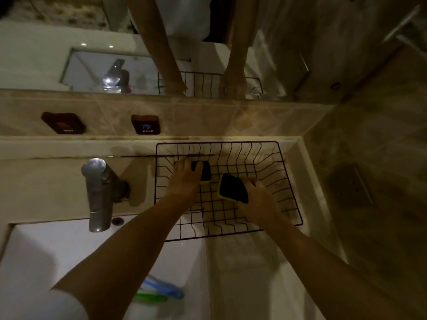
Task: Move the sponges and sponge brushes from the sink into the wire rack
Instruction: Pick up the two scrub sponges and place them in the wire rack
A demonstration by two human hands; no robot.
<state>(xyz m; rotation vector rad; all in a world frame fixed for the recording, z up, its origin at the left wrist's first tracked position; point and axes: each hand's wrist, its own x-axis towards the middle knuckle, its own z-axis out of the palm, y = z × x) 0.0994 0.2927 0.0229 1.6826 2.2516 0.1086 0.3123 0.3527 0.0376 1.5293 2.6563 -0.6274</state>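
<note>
Head view: both hands hold sponges inside wire rack.

Wire rack open above; faucet stands left

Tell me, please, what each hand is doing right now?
Left hand: closed on a sponge inside the wire rack.
Right hand: gripping a second sponge over the rack.

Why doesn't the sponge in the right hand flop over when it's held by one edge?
The sponge is probably light and fairly stiff: the right hand holds it tilted by one side, and it keeps a flat shape. Its dark scrub face likely adds firmness. It might be wet and slightly slippery, having come from the sink.
</note>
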